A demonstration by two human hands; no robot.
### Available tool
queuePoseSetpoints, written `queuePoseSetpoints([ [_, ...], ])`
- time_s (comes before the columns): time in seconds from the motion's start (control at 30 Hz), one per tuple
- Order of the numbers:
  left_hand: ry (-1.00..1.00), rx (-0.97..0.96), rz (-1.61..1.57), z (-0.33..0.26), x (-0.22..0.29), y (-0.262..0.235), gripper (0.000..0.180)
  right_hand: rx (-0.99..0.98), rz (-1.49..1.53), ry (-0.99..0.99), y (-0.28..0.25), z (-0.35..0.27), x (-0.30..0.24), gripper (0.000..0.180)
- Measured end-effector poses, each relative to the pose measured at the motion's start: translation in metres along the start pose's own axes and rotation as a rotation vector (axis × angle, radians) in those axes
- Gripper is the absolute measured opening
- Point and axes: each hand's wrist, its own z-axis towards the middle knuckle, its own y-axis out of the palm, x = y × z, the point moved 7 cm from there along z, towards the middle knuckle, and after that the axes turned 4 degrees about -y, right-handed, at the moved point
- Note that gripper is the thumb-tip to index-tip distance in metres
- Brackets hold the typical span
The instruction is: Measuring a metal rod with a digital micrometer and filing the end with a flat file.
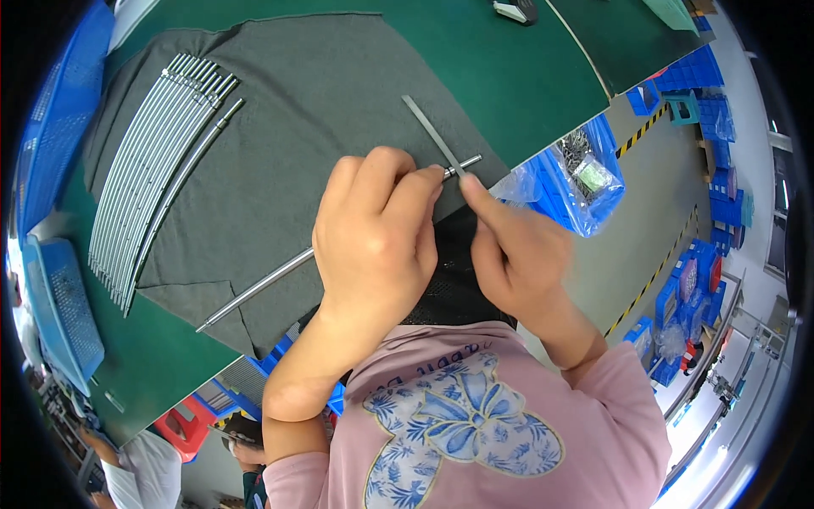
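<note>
A long thin metal rod [254,290] lies slanted across the grey cloth [322,110] on the green table [509,76], its upper end passing under the hands. The left hand [373,233] is curled closed over the rod near that end, fingers wrapped down and thumb side pressing on it. The right hand [517,254] pinches the lower end of a flat narrow metal file [432,136] between thumb and forefinger; the file's blade angles up and away, crossing the rod tip just beside the left fingertips.

To the left on the cloth, a row of similar metal rods [157,170] lies side by side, well apart from the hands. A blue mesh basket [64,305] sits at the table's left edge; its contents cannot be made out. Below the table's right edge, a blue bin lined with a clear plastic bag [577,182] holds small dark metal parts.
</note>
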Motion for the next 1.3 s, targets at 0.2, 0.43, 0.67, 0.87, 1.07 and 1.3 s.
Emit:
queuePoseSetpoints([
  [0.2,-0.022,-0.015,-0.013,-0.001,-0.004,0.000,0.017,-0.034,0.023,0.032,-0.008,-0.022,-0.001,0.047],
  [0.43,-0.011,-0.029,0.009,0.000,-0.004,0.001,0.018,0.037,0.051,0.058,0.002,-0.027,-0.001,0.048],
  [0.67,0.010,-0.046,0.042,0.000,-0.003,0.002,0.023,0.101,0.027,0.010,0.014,-0.017,0.000,0.051],
  [0.87,0.064,-0.051,0.113,-0.001,0.002,0.001,0.030,0.071,0.049,0.016,0.010,-0.008,0.000,0.051],
  [1.07,0.059,-0.062,0.129,-0.004,0.002,0.002,0.034,0.025,0.051,0.018,0.006,-0.032,-0.004,0.052],
  [1.3,0.069,-0.075,0.127,-0.001,0.000,0.002,0.034,0.035,0.048,0.012,0.013,-0.040,-0.003,0.051],
])
